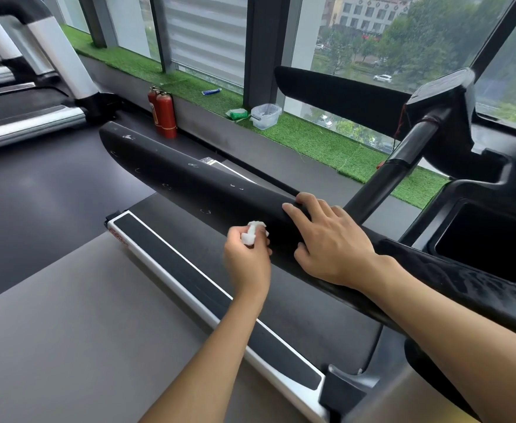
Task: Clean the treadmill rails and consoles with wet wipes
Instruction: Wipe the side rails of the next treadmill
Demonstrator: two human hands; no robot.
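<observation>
A long black padded treadmill rail point(171, 169) runs from the upper left down to the lower right, marked with small white scuffs. My left hand point(246, 257) grips a crumpled white wet wipe point(252, 232) against the rail's near side. My right hand point(327, 239) lies on top of the rail just right of the wipe, its fingers bent over the far edge. The black console point(440, 99) stands at the upper right on a dark post point(385, 175), with a black cup recess point(491, 239) beside it.
The grey belt point(67, 315) and a silver side strip point(207, 288) lie below the rail. On the green turf window ledge point(311, 141) sit a clear plastic tub point(265, 116), a green wipe pack point(236, 113) and a tube point(211, 91). Red extinguishers point(163, 112) stand by the wall. Another treadmill point(21, 87) is at left.
</observation>
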